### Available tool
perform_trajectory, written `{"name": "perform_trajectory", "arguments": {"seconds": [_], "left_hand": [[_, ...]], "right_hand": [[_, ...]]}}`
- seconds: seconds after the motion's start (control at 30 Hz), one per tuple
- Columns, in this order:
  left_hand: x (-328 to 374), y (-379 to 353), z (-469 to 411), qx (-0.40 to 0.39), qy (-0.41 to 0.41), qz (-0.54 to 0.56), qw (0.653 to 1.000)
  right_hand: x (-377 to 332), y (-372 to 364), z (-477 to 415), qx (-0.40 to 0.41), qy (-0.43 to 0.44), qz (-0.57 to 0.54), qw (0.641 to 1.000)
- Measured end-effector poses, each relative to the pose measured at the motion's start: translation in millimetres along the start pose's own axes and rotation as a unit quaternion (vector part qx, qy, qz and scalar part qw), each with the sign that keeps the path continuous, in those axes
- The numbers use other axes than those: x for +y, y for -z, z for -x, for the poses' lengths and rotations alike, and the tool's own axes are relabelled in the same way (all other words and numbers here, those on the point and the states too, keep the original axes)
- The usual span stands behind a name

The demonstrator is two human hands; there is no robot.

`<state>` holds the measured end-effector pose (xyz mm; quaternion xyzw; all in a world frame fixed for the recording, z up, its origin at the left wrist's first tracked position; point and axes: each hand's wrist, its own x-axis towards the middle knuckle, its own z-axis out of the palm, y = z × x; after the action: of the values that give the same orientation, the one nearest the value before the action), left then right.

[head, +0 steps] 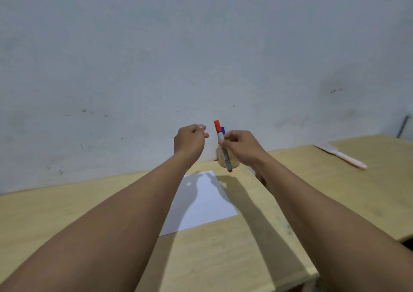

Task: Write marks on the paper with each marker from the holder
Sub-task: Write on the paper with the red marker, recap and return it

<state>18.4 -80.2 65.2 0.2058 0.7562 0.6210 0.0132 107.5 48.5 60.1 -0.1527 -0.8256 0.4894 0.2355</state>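
Observation:
My right hand [242, 146] grips a red-capped marker [223, 145] by its grey barrel, nearly upright above the far edge of the table. A blue marker cap [222, 130] peeks out just behind it. The holder [221, 157] is a tan container against the wall, mostly hidden behind the marker and my right hand. My left hand [190, 141] hovers just left of the marker, fingers curled, holding nothing. A blank white sheet of paper [201, 202] lies on the table below both hands.
The light wooden table [223, 258] runs to a grey wall [201, 57]. A second table surface at the right carries a long white tool [342, 156]. The table's front corner shows at the lower right.

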Motion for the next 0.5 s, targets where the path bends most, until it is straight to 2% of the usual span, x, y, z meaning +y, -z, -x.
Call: {"name": "perform_trajectory", "arguments": {"seconds": [0.13, 0.37, 0.43, 0.5], "left_hand": [[-22.3, -25.9, -19.6, -0.005, 0.0, -0.086, 0.996], [-78.1, -85.2, -48.1, -0.13, 0.021, -0.21, 0.969], [-88.9, -102.0, -52.4, -0.134, 0.023, -0.241, 0.961], [-97.2, -114.3, -59.3, -0.105, 0.014, -0.26, 0.96]], "right_hand": [[16.5, 13.5, -35.8, 0.055, 0.001, 0.028, 0.998], [30.5, 25.7, -92.7, 0.194, 0.05, 0.078, 0.977], [38.3, 24.9, -102.8, 0.197, 0.051, 0.091, 0.975], [48.9, 21.8, -111.5, 0.174, 0.04, 0.116, 0.977]]}}
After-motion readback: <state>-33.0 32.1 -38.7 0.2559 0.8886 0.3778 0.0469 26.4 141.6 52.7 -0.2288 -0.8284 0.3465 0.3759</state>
